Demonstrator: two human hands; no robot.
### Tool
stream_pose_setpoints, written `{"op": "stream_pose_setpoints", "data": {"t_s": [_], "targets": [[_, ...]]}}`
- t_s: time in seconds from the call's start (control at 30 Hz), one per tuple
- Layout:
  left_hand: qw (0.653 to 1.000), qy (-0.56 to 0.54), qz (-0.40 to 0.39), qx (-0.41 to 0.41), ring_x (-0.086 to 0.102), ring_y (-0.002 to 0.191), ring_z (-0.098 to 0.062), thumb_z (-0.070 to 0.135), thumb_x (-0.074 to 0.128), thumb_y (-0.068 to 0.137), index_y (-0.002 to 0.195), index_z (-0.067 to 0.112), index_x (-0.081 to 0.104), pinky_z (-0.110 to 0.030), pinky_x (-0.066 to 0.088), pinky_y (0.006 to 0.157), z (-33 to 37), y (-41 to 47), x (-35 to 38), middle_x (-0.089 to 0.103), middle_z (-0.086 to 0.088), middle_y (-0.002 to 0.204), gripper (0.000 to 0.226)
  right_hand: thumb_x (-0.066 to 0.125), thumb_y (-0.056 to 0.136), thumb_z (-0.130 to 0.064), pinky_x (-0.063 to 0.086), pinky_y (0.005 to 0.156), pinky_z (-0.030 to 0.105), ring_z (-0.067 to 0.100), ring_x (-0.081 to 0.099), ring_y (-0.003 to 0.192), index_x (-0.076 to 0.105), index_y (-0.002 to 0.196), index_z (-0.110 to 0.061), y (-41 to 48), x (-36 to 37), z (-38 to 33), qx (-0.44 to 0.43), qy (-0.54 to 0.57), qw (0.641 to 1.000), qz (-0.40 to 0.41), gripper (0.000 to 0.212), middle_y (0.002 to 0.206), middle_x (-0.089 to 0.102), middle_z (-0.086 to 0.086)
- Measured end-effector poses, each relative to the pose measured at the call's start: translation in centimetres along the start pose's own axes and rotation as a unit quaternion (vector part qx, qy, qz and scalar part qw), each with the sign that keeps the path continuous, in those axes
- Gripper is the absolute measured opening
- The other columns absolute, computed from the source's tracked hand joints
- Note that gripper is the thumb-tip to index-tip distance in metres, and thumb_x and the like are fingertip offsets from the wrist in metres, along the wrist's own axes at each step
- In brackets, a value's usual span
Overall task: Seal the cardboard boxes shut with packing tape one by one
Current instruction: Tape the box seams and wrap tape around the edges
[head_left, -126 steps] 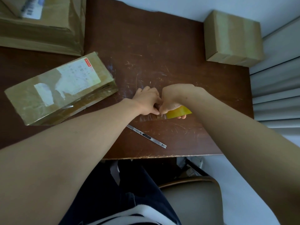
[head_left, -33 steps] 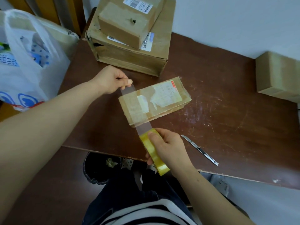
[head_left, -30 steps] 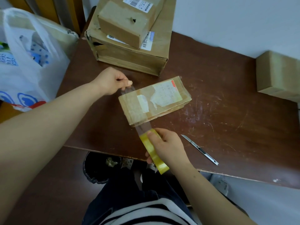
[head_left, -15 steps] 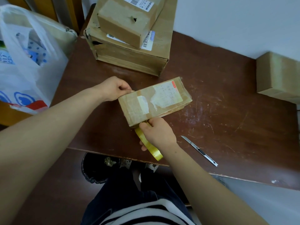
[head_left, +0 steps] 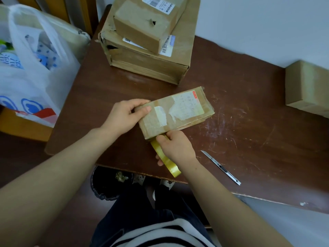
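A flat cardboard box [head_left: 178,111] with a torn white label lies slantwise in the middle of the brown table [head_left: 240,139]. My left hand [head_left: 124,115] grips the box's left end, thumb on top, fingers curled over the far edge. My right hand [head_left: 175,148] holds a yellow roll of packing tape [head_left: 165,158] right against the box's near left corner. The strip of tape between roll and box is too short to make out.
A large cardboard box [head_left: 151,63] with a smaller box [head_left: 147,24] on top stands at the back. Another box [head_left: 308,88] sits at the far right. A utility knife [head_left: 220,167] lies near the front edge. A white plastic bag [head_left: 32,68] hangs to the left.
The stretched tape strip has been laid down over the box's left end. My left hand came down onto that end, and my right hand brought the roll up against the box.
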State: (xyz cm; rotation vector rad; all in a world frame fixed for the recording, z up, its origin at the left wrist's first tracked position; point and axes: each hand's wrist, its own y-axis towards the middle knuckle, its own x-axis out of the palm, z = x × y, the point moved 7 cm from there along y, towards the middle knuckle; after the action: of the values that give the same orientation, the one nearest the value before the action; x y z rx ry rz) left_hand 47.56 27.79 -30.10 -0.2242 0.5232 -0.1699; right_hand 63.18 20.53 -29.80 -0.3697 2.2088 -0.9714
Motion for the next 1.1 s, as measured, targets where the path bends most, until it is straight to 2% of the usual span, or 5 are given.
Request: {"op": "stream_pose_setpoints", "data": {"t_s": [0.23, 0.47, 0.77, 0.93, 1.1], "targets": [[0.986, 0.162, -0.031, 0.025, 0.039, 0.13, -0.026, 0.045, 0.045, 0.096, 0.147, 0.012, 0.033, -0.036, 0.033, 0.106, 0.8, -0.7, 1.8, 0.046, -0.012, 0.138, 0.062, 0.044, 0.09, -0.027, 0.057, 0.075, 0.045, 0.023, 0.066, 0.046, 0.059, 0.096, -0.007, 0.1, 0.1, 0.1, -0.011, 0.039, 0.999, -0.008, 0.025, 0.057, 0.068, 0.006], [0.974, 0.119, -0.187, 0.056, -0.016, 0.143, -0.008, 0.036, 0.068, 0.067, 0.147, 0.031, -0.023, -0.033, 0.011, 0.116, -1.3, -3.8, 3.2, -0.024, 0.023, 0.149, 0.122, 0.049, 0.096, -0.023, 0.059, 0.062, 0.039, 0.022, 0.063, 0.043, 0.057, 0.107, -0.008, -0.1, 0.1, 0.3, -0.021, 0.111, 0.993, -0.037, 0.02, 0.056, 0.065, 0.004], [0.998, 0.029, -0.06, 0.022, 0.034, 0.129, -0.009, 0.039, 0.092, 0.054, 0.152, 0.024, 0.018, -0.024, 0.032, 0.106, -2.3, -4.6, 1.2, 0.028, 0.006, 0.133, 0.124, 0.058, 0.089, -0.019, 0.059, 0.067, 0.034, 0.023, 0.068, 0.057, 0.065, 0.104, -0.006, -2.8, -1.0, -0.6, -0.046, 0.163, 0.98, -0.105, 0.021, 0.075, 0.068, 0.009], [0.979, -0.161, -0.05, -0.114, 0.044, 0.129, -0.013, 0.04, 0.087, 0.038, 0.148, 0.02, 0.032, -0.024, 0.036, 0.108, -5.5, -7.2, -0.2, 0.042, 0.0, 0.142, 0.125, 0.07, 0.085, -0.015, 0.048, 0.099, 0.042, 0.027, 0.062, 0.112, 0.043, 0.138, -0.031, -5.9, -0.7, -2.3, -0.151, 0.162, 0.962, -0.159, 0.062, 0.123, 0.065, 0.004], [0.949, -0.255, -0.064, -0.173, 0.045, 0.128, -0.012, 0.045, 0.076, 0.039, 0.148, 0.02, 0.033, -0.034, 0.029, 0.114, -6.5, -7.8, -0.8, 0.047, 0.002, 0.14, 0.12, 0.068, 0.087, -0.013, 0.055, 0.058, 0.026, 0.019, 0.067, 0.058, 0.039, 0.141, -0.012, -6.1, -0.2, -5.6, -0.203, 0.275, 0.929, -0.143, 0.061, 0.074, 0.071, 0.006]]}}
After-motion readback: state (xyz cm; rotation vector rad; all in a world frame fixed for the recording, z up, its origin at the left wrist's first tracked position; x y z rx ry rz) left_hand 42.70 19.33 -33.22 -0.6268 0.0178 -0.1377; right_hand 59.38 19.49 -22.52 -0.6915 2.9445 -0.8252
